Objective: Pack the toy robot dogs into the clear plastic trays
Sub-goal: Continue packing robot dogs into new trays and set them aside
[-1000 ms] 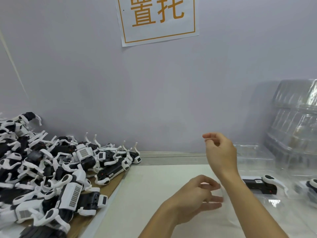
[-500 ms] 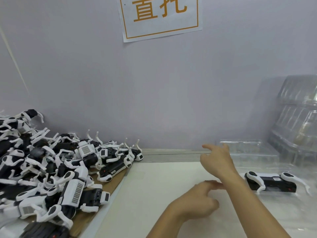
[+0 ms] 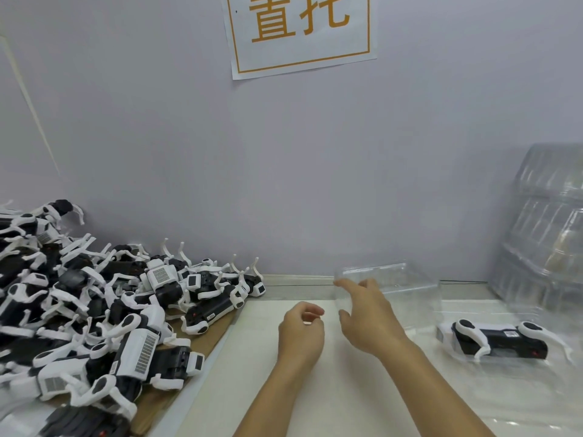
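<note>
My right hand (image 3: pixel 367 313) grips the left end of a clear plastic tray (image 3: pixel 397 285), fingers over its top edge and thumb below. The tray stands tilted on the white mat near the back wall, and nothing shows inside it. Just left of it hovers my left hand (image 3: pixel 301 332), fingers loosely curled and holding nothing. A black-and-white toy robot dog (image 3: pixel 498 339) lies on its side in clear plastic at the right. A big pile of toy robot dogs (image 3: pixel 94 310) fills the left side.
The pile sits on a brown cardboard sheet (image 3: pixel 208 342) beside the white mat (image 3: pixel 315 389). A tall stack of clear trays (image 3: pixel 545 241) leans at the far right against the wall. A paper sign (image 3: pixel 299 29) hangs on the wall above.
My right hand came down from a raised pinch and now holds the clear tray's left end. My left hand shifted left and lifted a little. The view turned so the packed dog shows further right.
</note>
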A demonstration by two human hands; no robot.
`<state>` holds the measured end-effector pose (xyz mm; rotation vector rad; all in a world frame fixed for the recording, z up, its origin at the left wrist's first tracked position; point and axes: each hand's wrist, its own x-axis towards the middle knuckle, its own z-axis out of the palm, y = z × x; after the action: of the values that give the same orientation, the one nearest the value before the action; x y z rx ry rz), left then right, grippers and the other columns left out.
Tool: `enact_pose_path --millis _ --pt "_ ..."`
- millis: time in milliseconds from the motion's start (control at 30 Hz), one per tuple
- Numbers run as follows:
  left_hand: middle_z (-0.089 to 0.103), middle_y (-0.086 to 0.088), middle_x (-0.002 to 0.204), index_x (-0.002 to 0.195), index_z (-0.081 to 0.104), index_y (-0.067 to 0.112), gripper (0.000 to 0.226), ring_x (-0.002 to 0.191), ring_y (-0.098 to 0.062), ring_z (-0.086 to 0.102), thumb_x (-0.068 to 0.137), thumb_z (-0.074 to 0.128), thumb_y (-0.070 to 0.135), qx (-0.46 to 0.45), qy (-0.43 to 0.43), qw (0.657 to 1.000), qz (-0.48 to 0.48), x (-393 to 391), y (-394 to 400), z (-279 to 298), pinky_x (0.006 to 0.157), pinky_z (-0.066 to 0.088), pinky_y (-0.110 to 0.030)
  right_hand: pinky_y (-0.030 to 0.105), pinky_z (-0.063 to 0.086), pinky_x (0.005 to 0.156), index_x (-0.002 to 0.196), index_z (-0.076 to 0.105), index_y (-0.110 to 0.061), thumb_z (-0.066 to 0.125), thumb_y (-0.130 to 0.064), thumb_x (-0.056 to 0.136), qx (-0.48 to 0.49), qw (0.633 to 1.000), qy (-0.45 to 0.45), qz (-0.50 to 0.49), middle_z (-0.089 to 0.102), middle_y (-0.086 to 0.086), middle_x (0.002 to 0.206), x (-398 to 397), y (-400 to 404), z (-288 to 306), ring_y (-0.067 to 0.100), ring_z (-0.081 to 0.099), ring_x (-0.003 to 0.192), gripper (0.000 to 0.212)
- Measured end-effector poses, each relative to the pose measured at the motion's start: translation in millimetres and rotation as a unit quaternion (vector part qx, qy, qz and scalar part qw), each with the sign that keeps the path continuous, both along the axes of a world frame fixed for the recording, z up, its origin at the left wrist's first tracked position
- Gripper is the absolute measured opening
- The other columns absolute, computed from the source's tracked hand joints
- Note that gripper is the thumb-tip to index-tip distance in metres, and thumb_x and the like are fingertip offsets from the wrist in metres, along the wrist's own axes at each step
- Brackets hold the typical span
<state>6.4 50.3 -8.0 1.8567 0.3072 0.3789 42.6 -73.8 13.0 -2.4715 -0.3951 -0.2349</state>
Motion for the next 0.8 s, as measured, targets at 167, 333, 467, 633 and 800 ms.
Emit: enact_pose_path --millis 167,333,467,633,800 --pt "0.063 0.008 0.097 0.094 0.065 0.022 0.024 0.065 -0.007 0.056 0.092 0.048 0.005 -0.030 0.013 0.998 0.047 1 10 -1 0.042 0.035 -0.007 0.028 0.048 0.083 0.134 0.049 -0.016 0.054 -0.006 0.096 -0.007 0.996 -0.042 -0.072 0.046 0.003 0.122 0 4 -10 0.023 0.055 0.105 0.040" --pt "0.065 0.002 0.100 0.099 0.063 0.024 0.022 0.071 -0.010 0.059 0.093 0.047 0.009 -0.049 0.025 0.998 0.041 1 11 -2 0.056 0.046 -0.016 0.020 0.038 0.072 0.119 0.065 -0.010 0.055 0.003 0.091 0.098 0.986 -0.092 -0.098 0.051 0.000 0.109 -2 7 -9 0.014 0.051 0.082 0.032" --pt "0.066 -0.003 0.102 0.106 0.061 0.016 0.018 0.080 -0.019 0.062 0.101 0.053 0.030 -0.163 0.046 0.986 0.006 4 8 2 0.067 0.051 -0.028 0.022 0.040 0.077 0.112 0.071 -0.014 0.062 -0.001 0.088 0.233 0.958 -0.143 -0.084 0.057 -0.001 0.102 -8 14 7 0.014 0.056 0.083 0.029" --pt "0.069 -0.005 0.080 0.094 0.071 0.010 0.032 0.071 -0.018 0.064 0.101 0.052 0.034 -0.348 -0.027 0.936 -0.053 4 11 11 0.069 0.048 -0.033 0.010 0.042 0.068 0.099 0.072 -0.023 0.073 -0.007 0.083 0.355 0.917 -0.178 -0.031 0.063 -0.007 0.089 -23 26 20 0.006 0.055 0.065 0.023" --pt "0.062 -0.004 0.063 0.083 0.059 0.005 0.026 0.056 -0.015 0.062 0.104 0.047 0.015 -0.476 -0.099 0.873 -0.041 3 23 22 0.065 0.052 -0.031 0.012 0.038 0.069 0.110 0.069 -0.022 0.069 -0.021 0.089 0.287 0.939 -0.192 -0.005 0.059 -0.011 0.095 -27 31 15 -0.001 0.050 0.069 0.021"
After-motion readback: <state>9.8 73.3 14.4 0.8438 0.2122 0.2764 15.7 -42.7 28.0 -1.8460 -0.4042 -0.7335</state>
